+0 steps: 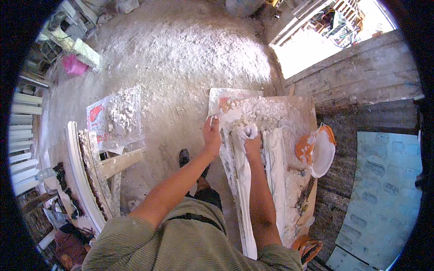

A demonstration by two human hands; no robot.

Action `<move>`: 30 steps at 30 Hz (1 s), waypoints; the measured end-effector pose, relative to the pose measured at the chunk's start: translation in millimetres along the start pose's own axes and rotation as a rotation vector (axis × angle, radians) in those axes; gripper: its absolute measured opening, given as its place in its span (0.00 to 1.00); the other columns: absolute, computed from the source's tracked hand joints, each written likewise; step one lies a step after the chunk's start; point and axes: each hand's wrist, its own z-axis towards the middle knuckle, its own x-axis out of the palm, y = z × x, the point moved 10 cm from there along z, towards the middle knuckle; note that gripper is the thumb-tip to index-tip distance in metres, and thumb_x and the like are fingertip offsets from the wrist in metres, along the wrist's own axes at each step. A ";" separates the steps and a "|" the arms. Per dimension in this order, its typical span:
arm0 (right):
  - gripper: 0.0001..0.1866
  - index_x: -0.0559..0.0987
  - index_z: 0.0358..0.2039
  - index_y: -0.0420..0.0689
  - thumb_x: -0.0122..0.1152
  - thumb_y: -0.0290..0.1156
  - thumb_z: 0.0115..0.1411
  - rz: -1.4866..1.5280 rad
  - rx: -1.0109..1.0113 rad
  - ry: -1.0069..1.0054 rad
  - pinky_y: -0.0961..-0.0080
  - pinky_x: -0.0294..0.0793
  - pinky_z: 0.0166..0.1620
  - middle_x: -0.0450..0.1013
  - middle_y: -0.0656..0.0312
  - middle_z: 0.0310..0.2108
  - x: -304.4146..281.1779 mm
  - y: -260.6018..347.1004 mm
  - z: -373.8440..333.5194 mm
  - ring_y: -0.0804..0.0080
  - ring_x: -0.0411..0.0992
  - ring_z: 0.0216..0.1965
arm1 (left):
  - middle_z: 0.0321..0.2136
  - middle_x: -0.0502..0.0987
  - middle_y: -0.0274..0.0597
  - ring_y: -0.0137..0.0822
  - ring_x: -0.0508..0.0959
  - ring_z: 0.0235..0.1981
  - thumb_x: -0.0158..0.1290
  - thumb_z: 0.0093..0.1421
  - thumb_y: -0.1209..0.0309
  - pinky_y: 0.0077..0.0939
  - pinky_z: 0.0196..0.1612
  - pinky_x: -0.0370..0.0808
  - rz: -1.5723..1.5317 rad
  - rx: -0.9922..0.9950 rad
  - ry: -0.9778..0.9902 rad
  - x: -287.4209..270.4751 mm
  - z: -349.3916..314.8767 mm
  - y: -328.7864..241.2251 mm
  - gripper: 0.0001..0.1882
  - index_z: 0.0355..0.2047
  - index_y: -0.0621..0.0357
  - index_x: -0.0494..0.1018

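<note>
My right hand (252,145) is coated in white plaster. Its fingers curl around a wet white wad (249,131) with a dark hollow in it, just over the far end of a long white plaster moulding (244,189). At the left edge of the work table, my left hand (211,135) has its fingers bent together, with white on the tips. Whatever lies between them is too small to make out. Beside my right forearm runs another white plaster strip (273,156). Crumbled plaster (266,108) is heaped at the table's far end.
An orange bucket (304,148) crusted with white stands tilted on the right. To the left, a printed sack (97,115) carries plaster scraps, near a wooden stand (122,163) with long mouldings (83,176). A blue panel (384,180) covers the right side. A person (68,246) appears partly at lower left.
</note>
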 end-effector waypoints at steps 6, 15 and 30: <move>0.13 0.74 0.42 0.39 0.55 0.20 0.54 -0.080 -0.198 -0.029 0.77 0.70 0.43 0.73 0.63 0.38 -37.2 48.0 22.7 0.74 0.71 0.38 | 0.47 0.70 0.61 0.50 0.69 0.50 0.42 0.64 0.57 0.34 0.52 0.64 0.331 0.145 0.128 40.3 -4.2 26.6 0.26 0.49 0.72 0.66; 0.14 0.76 0.43 0.38 0.59 0.27 0.55 0.025 -0.111 0.245 0.81 0.71 0.43 0.75 0.63 0.38 -10.8 27.6 41.7 0.79 0.72 0.38 | 0.41 0.72 0.60 0.50 0.72 0.45 0.41 0.65 0.59 0.35 0.50 0.65 0.277 0.253 0.230 64.5 -9.9 40.6 0.23 0.45 0.71 0.67; 0.11 0.79 0.38 0.38 0.61 0.24 0.53 -0.012 -0.190 0.123 0.81 0.72 0.42 0.77 0.61 0.36 -38.3 14.3 17.9 0.77 0.74 0.36 | 0.30 0.75 0.48 0.38 0.73 0.33 0.44 0.64 0.60 0.32 0.38 0.68 0.341 0.368 0.079 55.9 -45.6 42.0 0.18 0.39 0.65 0.72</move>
